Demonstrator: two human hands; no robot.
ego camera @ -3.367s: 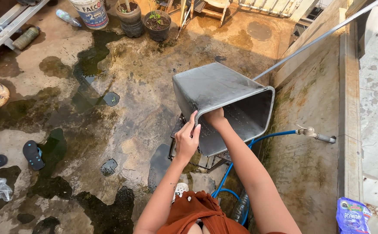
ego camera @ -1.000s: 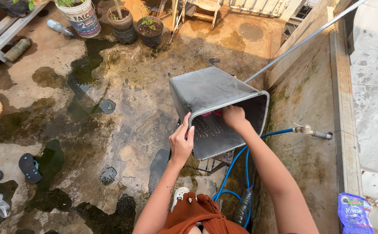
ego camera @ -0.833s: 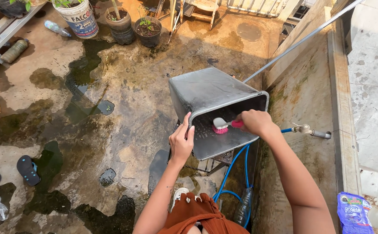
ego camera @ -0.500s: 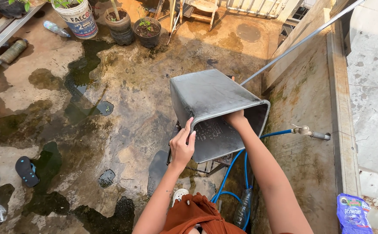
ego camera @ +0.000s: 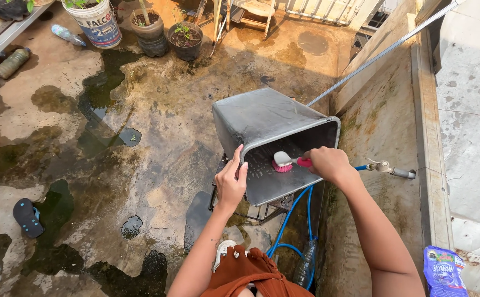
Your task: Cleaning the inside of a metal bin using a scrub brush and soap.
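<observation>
I stand in a home's back yard: wet concrete floor (ego camera: 157, 110), potted plants (ego camera: 185, 38) at eleven o'clock, wall tap (ego camera: 385, 168) at three.

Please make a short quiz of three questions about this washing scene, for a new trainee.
1. True or false: the grey plastic tub stands upright with its opening toward the sky.
2. What does the right hand hold? A) a blue hose B) a pink scrubbing brush C) a plastic bottle
3. Where does the left hand grip the tub?

Key:
1. False. The tub lies tipped on its side on a small metal stand, opening toward the person.
2. B. The pink scrubbing brush has its bristles against the tub's inner wall.
3. On the rim, at the near left corner of the opening.
</observation>
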